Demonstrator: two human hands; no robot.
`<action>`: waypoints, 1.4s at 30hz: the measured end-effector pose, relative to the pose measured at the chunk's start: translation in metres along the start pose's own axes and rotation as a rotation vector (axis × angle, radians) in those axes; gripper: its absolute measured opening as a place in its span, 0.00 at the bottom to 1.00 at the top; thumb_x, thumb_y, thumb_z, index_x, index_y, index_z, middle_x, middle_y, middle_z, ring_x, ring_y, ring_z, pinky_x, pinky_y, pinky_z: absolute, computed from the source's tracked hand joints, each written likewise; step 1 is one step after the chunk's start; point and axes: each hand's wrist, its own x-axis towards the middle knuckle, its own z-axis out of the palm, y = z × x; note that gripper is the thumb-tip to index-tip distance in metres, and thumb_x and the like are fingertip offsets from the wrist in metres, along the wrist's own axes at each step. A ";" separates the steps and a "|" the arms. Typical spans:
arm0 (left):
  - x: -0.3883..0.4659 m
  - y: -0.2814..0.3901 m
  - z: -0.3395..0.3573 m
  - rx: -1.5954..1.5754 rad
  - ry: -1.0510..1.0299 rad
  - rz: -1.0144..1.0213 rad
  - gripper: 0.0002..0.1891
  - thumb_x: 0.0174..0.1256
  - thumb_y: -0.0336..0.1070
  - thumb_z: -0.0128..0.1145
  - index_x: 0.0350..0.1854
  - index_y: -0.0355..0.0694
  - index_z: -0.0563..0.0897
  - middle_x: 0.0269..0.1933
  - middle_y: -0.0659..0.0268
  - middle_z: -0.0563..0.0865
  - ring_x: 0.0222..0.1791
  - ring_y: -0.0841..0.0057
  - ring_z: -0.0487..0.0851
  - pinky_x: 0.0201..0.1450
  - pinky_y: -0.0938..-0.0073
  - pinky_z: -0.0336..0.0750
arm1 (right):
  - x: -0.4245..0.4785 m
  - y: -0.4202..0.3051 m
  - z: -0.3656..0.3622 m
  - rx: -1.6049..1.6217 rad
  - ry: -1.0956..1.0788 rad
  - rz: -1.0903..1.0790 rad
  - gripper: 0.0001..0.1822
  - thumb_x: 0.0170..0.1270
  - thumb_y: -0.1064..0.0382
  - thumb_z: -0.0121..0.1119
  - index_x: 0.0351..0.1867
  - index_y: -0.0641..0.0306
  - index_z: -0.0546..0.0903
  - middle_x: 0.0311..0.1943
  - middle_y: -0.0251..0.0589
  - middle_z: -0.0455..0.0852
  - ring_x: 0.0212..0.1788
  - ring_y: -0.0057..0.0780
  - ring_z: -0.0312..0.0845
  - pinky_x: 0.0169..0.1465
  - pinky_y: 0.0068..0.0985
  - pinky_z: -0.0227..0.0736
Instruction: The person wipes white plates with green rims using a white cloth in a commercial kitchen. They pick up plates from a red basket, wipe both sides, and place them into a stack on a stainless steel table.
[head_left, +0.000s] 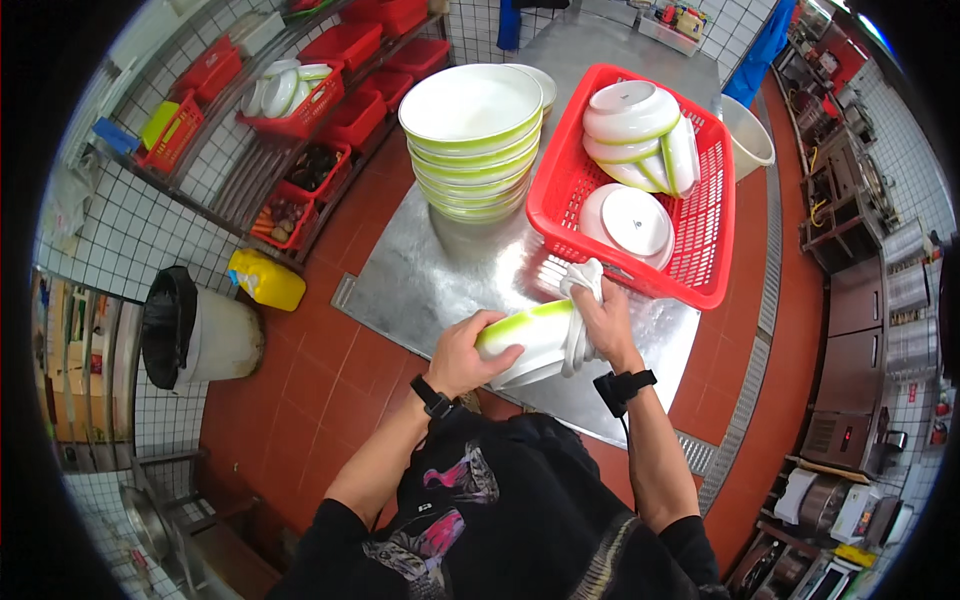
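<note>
A white bowl with a green rim (527, 337) is tilted on its side above the near edge of the steel table (390, 277). My left hand (469, 352) grips its left side, thumb on the outer wall. With my right hand (606, 319) I hold a white cloth (576, 337) against the bowl's right side. Just beyond my hands stands a red plastic basket (555, 225) with several white and green bowls (630, 112) piled in it. One upside-down bowl (636, 221) lies at its near end. Left of the basket rises a stack of large green-rimmed bowls (472, 142).
Wire shelving (247, 172) at the left carries red baskets and bins. A lined waste bin (225, 337) and a yellow jug (270, 281) stand on the tiled floor. Behind the basket is a white bucket (746, 139). Steel kitchen units (847, 367) line the right side.
</note>
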 end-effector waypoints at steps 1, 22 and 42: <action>0.003 0.002 0.003 0.047 -0.031 -0.012 0.25 0.62 0.49 0.82 0.49 0.36 0.87 0.39 0.51 0.93 0.39 0.56 0.94 0.42 0.62 0.84 | 0.000 0.001 0.000 -0.009 0.008 -0.011 0.18 0.73 0.56 0.65 0.49 0.71 0.90 0.35 0.48 0.93 0.37 0.35 0.87 0.47 0.37 0.80; -0.001 -0.013 0.022 -0.078 0.065 -0.104 0.21 0.90 0.46 0.47 0.41 0.37 0.87 0.31 0.43 0.86 0.34 0.38 0.86 0.35 0.49 0.77 | -0.081 -0.049 0.047 -0.621 -0.022 -0.709 0.26 0.47 0.60 0.80 0.52 0.60 0.91 0.59 0.36 0.90 0.51 0.46 0.81 0.54 0.40 0.82; 0.002 0.001 0.025 -0.121 0.132 -0.093 0.18 0.88 0.44 0.52 0.46 0.37 0.90 0.33 0.41 0.87 0.37 0.37 0.87 0.36 0.48 0.78 | -0.080 -0.047 0.052 -0.591 0.037 -0.679 0.23 0.48 0.62 0.80 0.48 0.63 0.90 0.58 0.40 0.90 0.49 0.49 0.82 0.51 0.42 0.82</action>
